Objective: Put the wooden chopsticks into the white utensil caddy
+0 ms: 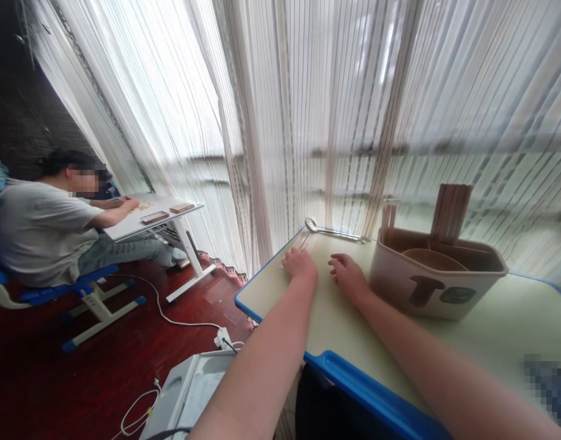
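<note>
My left hand lies on the pale desk with its fingers curled over a row of thin wooden sticks near the far corner. Close beside it, my right hand rests knuckles-up with the fingers bent under, and I cannot see anything in it. A metal spoon lies along the desk's far edge just beyond both hands. To the right of my right hand stands a beige bin holding wooden boards and a wooden bowl.
The desk has a blue rim. A striped curtain hangs right behind it. At the left another person sits at a white desk on a blue chair. A white box and cables lie on the red floor.
</note>
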`<state>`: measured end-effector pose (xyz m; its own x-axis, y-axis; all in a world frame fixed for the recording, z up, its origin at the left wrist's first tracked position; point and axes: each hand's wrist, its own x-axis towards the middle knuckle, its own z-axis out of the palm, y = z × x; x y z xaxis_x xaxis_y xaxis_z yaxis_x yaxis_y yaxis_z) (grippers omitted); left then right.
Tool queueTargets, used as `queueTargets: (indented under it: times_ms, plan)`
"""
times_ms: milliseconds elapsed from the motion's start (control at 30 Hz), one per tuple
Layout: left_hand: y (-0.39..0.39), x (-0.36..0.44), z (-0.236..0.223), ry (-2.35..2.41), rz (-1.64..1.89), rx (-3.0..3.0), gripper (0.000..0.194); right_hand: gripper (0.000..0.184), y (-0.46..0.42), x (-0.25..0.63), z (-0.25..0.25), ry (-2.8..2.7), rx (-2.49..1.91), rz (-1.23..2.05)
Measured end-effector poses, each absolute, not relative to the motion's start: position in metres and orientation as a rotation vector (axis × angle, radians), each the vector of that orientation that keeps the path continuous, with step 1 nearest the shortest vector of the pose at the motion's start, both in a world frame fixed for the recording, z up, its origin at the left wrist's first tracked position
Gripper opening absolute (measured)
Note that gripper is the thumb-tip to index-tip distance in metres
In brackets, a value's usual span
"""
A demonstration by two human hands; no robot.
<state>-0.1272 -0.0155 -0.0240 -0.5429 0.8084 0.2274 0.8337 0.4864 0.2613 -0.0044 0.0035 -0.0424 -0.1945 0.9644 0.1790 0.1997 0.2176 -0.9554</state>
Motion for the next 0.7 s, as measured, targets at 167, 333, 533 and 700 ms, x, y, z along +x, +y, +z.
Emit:
queueTargets:
  times_ms: [167, 333, 533, 700]
  plan:
    - [-0.008, -0.137, -0.033, -2.787, -0.499, -1.396, 0.070, 0.031, 0.000, -0.005, -0.041, -1.612, -1.113, 1.049]
    - [-0.004, -0.139, -0.040, -2.821, -0.384, -1.474, 0.067, 0.031, 0.000, -0.003, -0.040, -1.591, -1.102, 1.094]
    - [-0.007, -0.131, -0.041, -2.839, -0.318, -1.506, 0.068, 0.031, 0.002, -0.003, -0.041, -1.565, -1.095, 1.135]
    - [-0.014, -0.122, -0.037, -2.866, -0.253, -1.516, 0.071, 0.030, 0.003, -0.003, -0.040, -1.525, -1.077, 1.167]
